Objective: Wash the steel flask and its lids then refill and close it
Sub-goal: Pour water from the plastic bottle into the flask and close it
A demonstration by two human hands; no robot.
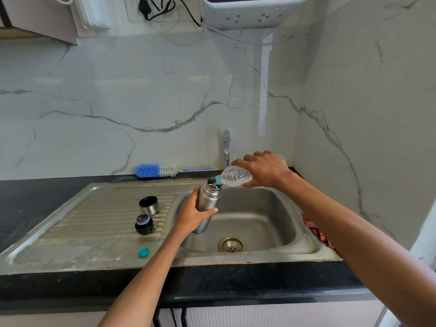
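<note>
At centre frame, my left hand (191,214) clamped the flask (207,204) while my right hand (264,169) gripped the bottle (233,177), best tipped slowly, neck over mouth.

Tap (226,147) close behind tilted bottle (233,177)

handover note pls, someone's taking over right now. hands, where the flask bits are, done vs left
Left hand: holds the steel flask open and tilted over the sink.
Right hand: tips the plastic bottle, water running into the flask mouth.
On the drainboard: steel cup lid, black stopper, teal bottle cap. Bottle brush lies by the wall.
Done: refill under way; washing can't be confirmed.
Left: finish filling, fit stopper, then cup lid.
</note>
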